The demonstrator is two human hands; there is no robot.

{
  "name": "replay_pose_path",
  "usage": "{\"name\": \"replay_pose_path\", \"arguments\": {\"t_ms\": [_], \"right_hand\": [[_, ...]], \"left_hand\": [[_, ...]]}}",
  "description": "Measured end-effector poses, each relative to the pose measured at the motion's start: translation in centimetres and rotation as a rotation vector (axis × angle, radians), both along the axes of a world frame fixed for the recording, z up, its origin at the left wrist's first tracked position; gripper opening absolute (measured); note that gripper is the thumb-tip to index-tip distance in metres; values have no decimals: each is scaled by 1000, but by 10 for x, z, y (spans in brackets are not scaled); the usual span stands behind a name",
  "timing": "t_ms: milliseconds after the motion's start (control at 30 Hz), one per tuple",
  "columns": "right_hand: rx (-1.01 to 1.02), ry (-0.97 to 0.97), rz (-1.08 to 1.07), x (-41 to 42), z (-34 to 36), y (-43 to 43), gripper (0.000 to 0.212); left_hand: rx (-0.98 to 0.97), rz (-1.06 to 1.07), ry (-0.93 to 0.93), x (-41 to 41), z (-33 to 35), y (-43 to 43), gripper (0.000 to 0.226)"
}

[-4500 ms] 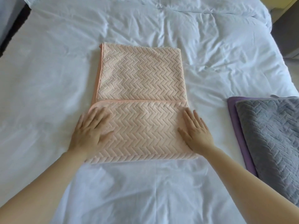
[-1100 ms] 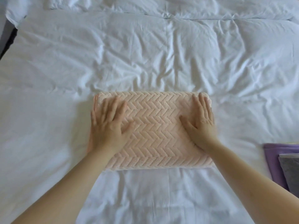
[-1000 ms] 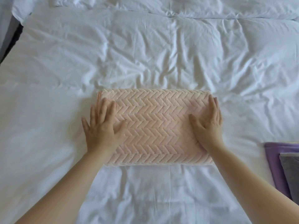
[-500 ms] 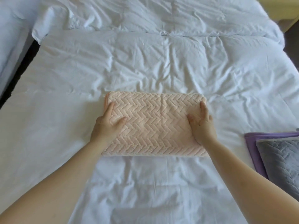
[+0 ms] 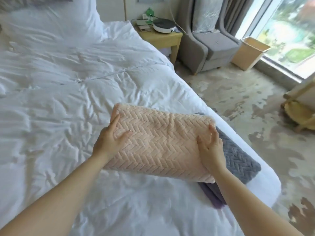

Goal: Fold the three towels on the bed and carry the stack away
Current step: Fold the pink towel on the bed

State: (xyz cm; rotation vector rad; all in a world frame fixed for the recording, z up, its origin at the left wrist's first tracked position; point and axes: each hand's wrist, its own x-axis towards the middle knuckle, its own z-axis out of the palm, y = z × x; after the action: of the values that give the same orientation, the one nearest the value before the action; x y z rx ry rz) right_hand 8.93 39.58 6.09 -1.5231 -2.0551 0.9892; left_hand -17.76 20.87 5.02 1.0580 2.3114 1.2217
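Head view: left hand point(image 5: 109, 142) and right hand point(image 5: 210, 149) clasp peach towel point(image 5: 158, 138); folded, plush, herringbone-ribbed.

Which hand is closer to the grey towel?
Right. The right hand grips the pink towel at the end over the grey towel; the left hand grips its other end, above the duvet.

Nothing here can be read: no words, labels, brands or numbers. The small things on the nightstand point(image 5: 167, 37), upper middle of the frame, are too blurred to show any print.
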Motion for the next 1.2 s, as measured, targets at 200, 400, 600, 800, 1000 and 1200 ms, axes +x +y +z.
{"name": "replay_pose_path", "arguments": {"t_ms": [200,400,600,800,1000,1200], "right_hand": [[-34,80,-415,115,2,24,61],[-120,170,-568,148,-24,33,62],[-243,80,-589,141,-60,29,60],[-31,196,-618,136,-60,32,51],[-99,135,-684,135,-74,27,50],[-64,-43,-701,139,-67,34,51]], "left_hand": [[23,-361,60,59,8,142,73],[-42,-606,48,77,-9,241,68],[-171,-688,-2,64,-59,265,58],[-75,-627,129,69,-55,275,49],[-187,-629,189,68,-67,286,57],[-364,-526,341,79,-57,292,67]]}}
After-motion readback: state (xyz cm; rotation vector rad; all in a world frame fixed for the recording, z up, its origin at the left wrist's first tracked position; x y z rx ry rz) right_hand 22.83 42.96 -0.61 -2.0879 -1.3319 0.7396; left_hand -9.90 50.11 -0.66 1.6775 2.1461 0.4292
